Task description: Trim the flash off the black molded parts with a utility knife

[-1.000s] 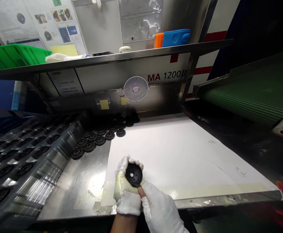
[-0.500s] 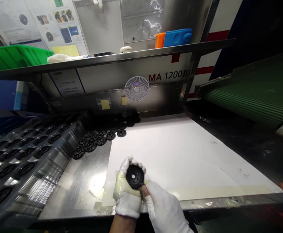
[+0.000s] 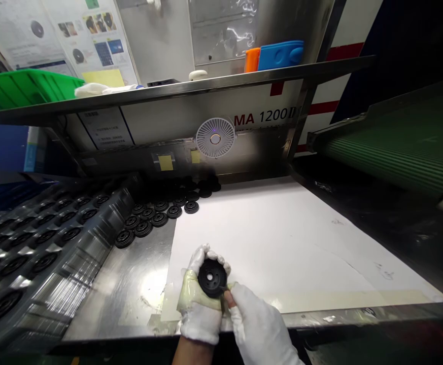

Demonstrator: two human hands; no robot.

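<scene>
My left hand [image 3: 201,301], in a white glove with a yellowish palm, is wrapped round a black wheel-like disc [image 3: 212,278] with a hole in its centre. The disc's hollow face is turned up towards me. Close against its lower right rim is my right hand [image 3: 253,319], also in a white glove, with a bare fingertip showing. Its fingers are closed, and a thin tip seems to stick out at the rim; what it belongs to is hidden. Both hands are over the near edge of a white sheet [image 3: 267,243].
Several similar black discs [image 3: 143,228] lie left of the sheet on the metal table [image 3: 130,289]. Stacked clear trays [image 3: 72,284] with discs stand further left. A small white fan [image 3: 215,138] hangs below a shelf [image 3: 206,83] at the back. A green ribbed conveyor [image 3: 404,147] is at right.
The whole view has shifted very slightly. Both hands keep the same hold at the disc, which has barely moved.
</scene>
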